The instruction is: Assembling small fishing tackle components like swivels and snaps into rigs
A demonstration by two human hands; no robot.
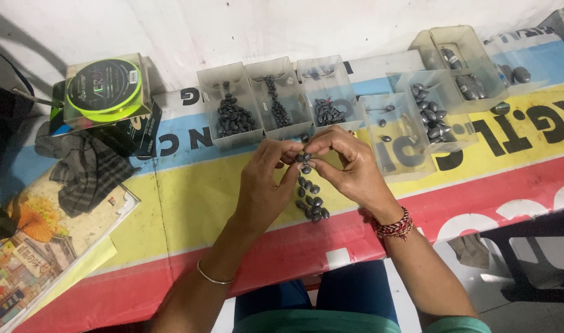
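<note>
In the head view, the left hand (265,185) and the right hand (350,166) meet fingertip to fingertip, both pinching the top of a string of dark oval sinkers (309,197). The string hangs down between the two palms and bunches on the striped banner (189,209) just below the hands. Just beyond the fingertips stands a row of clear plastic boxes (276,98) holding more dark weights. Well off to the left hand's side lies a spool of green line (106,86).
</note>
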